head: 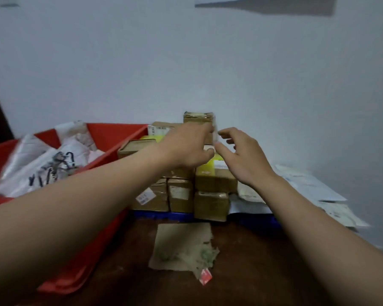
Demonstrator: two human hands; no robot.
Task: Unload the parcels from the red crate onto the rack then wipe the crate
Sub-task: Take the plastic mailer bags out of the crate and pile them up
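Both hands reach over the stack of boxes [215, 177] at the centre of the frame, which is built tight against the wall on the blue rack [252, 219]. Packed close and squared like that, the boxes brace each other and leave room on the rack for more. The left hand [186, 149] arches across the top of the stack with its fingertips at the top box [198, 119] and its thumb lower down. Blur hides whether it actually grips that box or only steadies it, so I cannot tell. The right hand [243, 157] hovers just beside it, fingers spread and loose, holding nothing. It looks ready to catch or nudge the top box straight. The red crate [115, 133] sits at the left of the frame, touching the stack's left side and passing under the left forearm, within easy reach. It holds white bagged parcels [49, 164], well apart from both hands, so by my reading the unloading is only partly done and the wipe is some way off. Flat mailers [307, 184] lie on the rack to the right of the boxes. A rag [181, 246] rests on the table [263, 272] at lower centre, in front of the rack between the two forearms — probably kept there for the crate.
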